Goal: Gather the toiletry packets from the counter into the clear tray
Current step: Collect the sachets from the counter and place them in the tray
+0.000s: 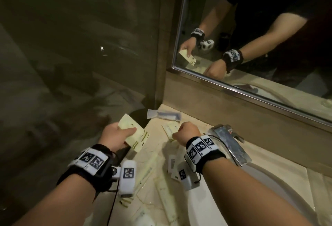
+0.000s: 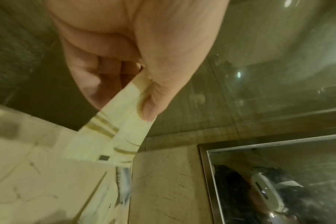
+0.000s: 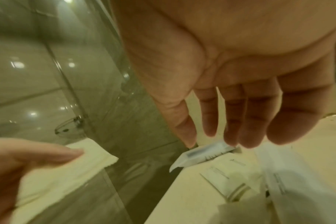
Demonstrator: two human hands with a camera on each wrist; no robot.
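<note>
Left hand (image 1: 115, 136) grips a small stack of pale yellow flat packets (image 1: 133, 133), thumb on top and fingers curled underneath, held in the air above the left edge of the tabletop (image 1: 156, 155). In the left wrist view the thumb (image 2: 153, 97) pinches the packets (image 2: 113, 133) against the fingers; gold stripes are printed near the free end.

Right hand (image 1: 186, 132) is over the tabletop near the back corner, fingers pointing down. In the right wrist view its fingers (image 3: 238, 121) are fairly straight and spread, the tips just above or touching a clear-wrapped packet with a dark strip inside (image 3: 203, 153) lying at the tabletop edge. Cannot tell whether contact is made; no grip is closed on it.

More packets are scattered on the tabletop: a pale one under the right hand (image 1: 169, 129), a clear sleeve with a dark item near the wall (image 1: 164, 114), and long thin packets toward the near edge (image 1: 167, 200). Faucet (image 1: 228, 141) and sink basin (image 1: 269, 189) are to the right. Mirror (image 1: 251, 28) behind reflects both hands. The clear tray cannot be made out in any view.
</note>
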